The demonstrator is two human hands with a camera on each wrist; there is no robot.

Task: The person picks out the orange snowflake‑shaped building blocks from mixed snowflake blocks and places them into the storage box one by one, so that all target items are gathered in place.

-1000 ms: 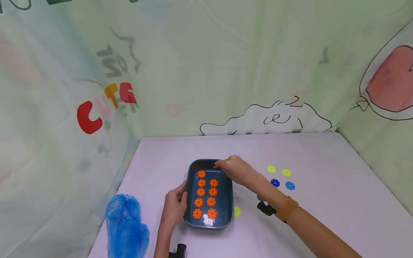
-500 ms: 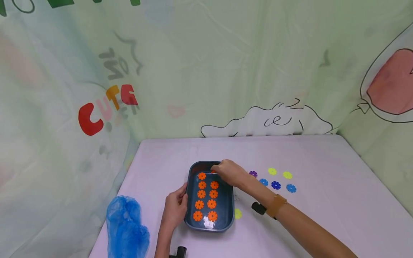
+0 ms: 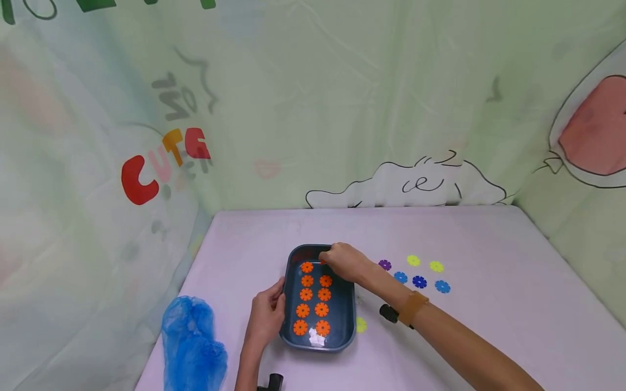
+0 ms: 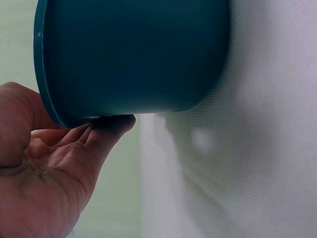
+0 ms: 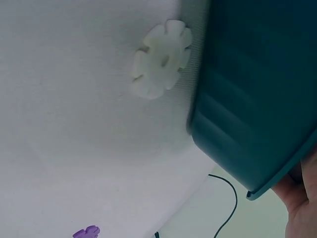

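Observation:
A dark blue-grey rectangular tray (image 3: 337, 320) stands on the table. Flower-shaped orange discs (image 3: 303, 310) lie inside it in two columns. My left hand (image 3: 266, 315) holds the tray's left side. In the left wrist view its fingers (image 4: 109, 131) lie along the outer wall, with the thumb near the rim. My right hand (image 3: 346, 262) reaches over the far right corner and pinches another orange disc (image 3: 323, 262), mostly covered by the fingers. In the right wrist view, the tray wall (image 5: 247, 109) hides most of this hand.
Right of the tray lie a purple disc (image 3: 385, 265), yellow discs (image 3: 413, 260) and blue discs (image 3: 419, 282). A yellow-green disc (image 3: 361, 325) sits by the tray's right edge. A white disc (image 5: 163, 59) is close to the wall. A crumpled blue plastic bag (image 3: 193, 342) is at left.
My right hand has moved slightly left and down inside the tray's far end, carrying the orange disc; its forearm now uncovers the purple and a blue disc. The left hand keeps its hold.

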